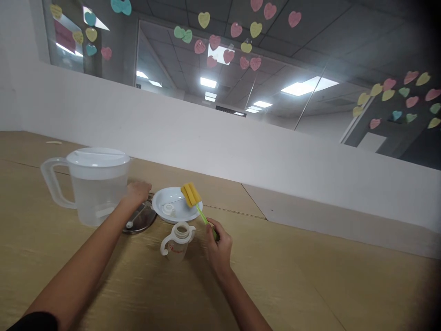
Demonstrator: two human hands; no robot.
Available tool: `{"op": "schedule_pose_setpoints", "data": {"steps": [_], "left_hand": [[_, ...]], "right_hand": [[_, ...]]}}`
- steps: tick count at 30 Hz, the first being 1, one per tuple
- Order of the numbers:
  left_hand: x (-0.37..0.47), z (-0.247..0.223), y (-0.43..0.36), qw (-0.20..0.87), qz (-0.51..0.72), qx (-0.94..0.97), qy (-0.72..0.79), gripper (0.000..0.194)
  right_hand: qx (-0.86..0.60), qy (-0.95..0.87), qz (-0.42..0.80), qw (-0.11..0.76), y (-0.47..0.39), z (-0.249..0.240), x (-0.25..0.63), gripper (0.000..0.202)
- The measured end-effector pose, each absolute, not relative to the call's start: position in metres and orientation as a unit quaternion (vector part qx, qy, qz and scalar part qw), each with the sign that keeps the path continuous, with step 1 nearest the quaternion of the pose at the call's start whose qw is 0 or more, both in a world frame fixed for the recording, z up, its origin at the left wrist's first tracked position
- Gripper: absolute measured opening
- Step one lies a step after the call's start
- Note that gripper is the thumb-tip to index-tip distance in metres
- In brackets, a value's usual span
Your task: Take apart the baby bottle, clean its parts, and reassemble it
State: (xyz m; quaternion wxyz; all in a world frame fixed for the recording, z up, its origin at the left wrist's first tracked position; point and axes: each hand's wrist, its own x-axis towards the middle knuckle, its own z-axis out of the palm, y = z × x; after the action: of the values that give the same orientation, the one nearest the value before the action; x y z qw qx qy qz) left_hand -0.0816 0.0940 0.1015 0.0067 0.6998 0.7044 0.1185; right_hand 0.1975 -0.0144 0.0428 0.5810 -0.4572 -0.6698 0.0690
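My right hand (pixel 219 243) is closed around the green handle of a bottle brush (pixel 191 195) with a yellow sponge head. The sponge is raised over the right side of a white plate (pixel 159 212). A small white ring-shaped part (pixel 168 210) lies in that plate. Just left of my right hand stands a clear baby bottle (pixel 177 248), uncapped, with a white two-handled collar. My left hand (pixel 138 191) reaches over a round metal tray (pixel 143 223), its fingers curled and mostly hidden. On the tray lies a thin white-tipped piece (pixel 130 224).
A large lidded plastic pitcher (pixel 99 188) with clear liquid stands at the left, beside my left forearm. Behind the wooden table (pixel 292 276) runs a low white wall (pixel 220 147) below glass with heart-shaped notes. A small pale piece (pixel 54 142) lies at the back left.
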Motion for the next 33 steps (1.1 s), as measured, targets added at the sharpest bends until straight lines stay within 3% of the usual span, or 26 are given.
{"op": "schedule_pose_setpoints", "data": {"steps": [10, 15, 22, 27, 33], "left_hand": [[-0.076, 0.097, 0.091, 0.001, 0.082, 0.702, 0.708, 0.069], [-0.048, 0.114, 0.090, 0.038, 0.115, 0.785, 0.607, 0.049], [-0.009, 0.093, 0.086, 0.113, 0.121, 0.821, 0.547, 0.021], [-0.017, 0.109, 0.084, 0.132, 0.168, 0.828, 0.519, 0.025], [-0.024, 0.142, 0.072, 0.150, 0.330, 0.811, 0.459, 0.034]], "right_hand": [[-0.467, -0.673, 0.074, 0.568, -0.011, 0.040, 0.199, 0.036], [-0.469, -0.670, 0.081, 0.570, -0.010, 0.038, 0.199, 0.035], [-0.485, -0.660, 0.089, 0.567, -0.007, 0.038, 0.202, 0.037], [-0.515, -0.641, 0.106, 0.559, -0.006, 0.037, 0.203, 0.037], [-0.472, -0.697, 0.061, 0.537, -0.008, 0.038, 0.203, 0.033]]}}
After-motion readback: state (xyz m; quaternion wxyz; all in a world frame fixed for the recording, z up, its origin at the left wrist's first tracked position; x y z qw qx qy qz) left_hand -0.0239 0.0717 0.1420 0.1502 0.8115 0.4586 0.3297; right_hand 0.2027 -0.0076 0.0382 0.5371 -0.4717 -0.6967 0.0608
